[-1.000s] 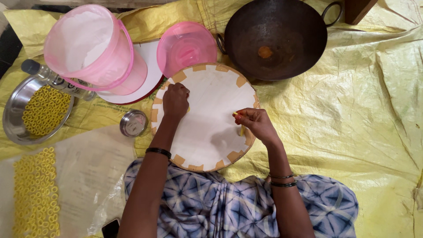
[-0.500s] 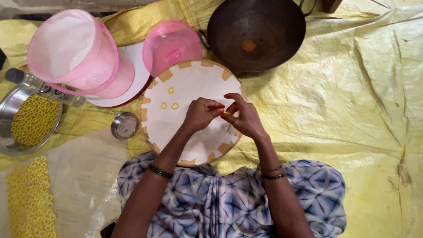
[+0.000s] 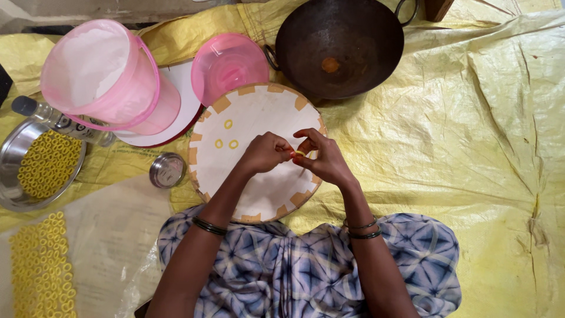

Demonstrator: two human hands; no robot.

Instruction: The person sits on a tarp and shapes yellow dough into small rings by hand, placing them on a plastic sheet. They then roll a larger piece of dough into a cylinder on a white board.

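Observation:
A round white board [image 3: 247, 171] with tan patches along its rim lies on the yellow sheet before my lap. My left hand [image 3: 266, 152] and my right hand [image 3: 322, 158] meet over its right half, fingertips together, pinching a small yellow dough ring [image 3: 299, 153] between them. Three finished yellow rings [image 3: 227, 136] lie on the board's upper left part, apart from my hands.
A dark iron wok [image 3: 339, 46] sits behind the board. A pink container [image 3: 103, 73] and a pink lid [image 3: 228, 65] stand at the back left. A steel plate of yellow rings [image 3: 41, 168], a small steel lid [image 3: 167, 170] and rows of rings on paper [image 3: 41, 268] are at left.
My left hand moved from the board's upper left to the right half and joined my right hand. Three rings now lie where the left hand was. Both hands now work one ring.

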